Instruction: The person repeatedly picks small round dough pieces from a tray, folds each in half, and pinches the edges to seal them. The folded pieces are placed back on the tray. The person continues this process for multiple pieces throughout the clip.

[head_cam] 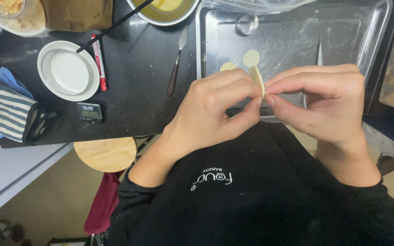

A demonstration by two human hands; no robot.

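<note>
Dough disc [256,80] upright, edge-on, long axis away from body; left hand [215,109] and right hand [318,102] fingertips pinched together on lower edge, equally near.

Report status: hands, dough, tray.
Left hand and right hand both pinching one pale dough round. Two more rounds on metal tray. Nothing obstructing.

pale dough disc [257,79], folded, on edge
</note>
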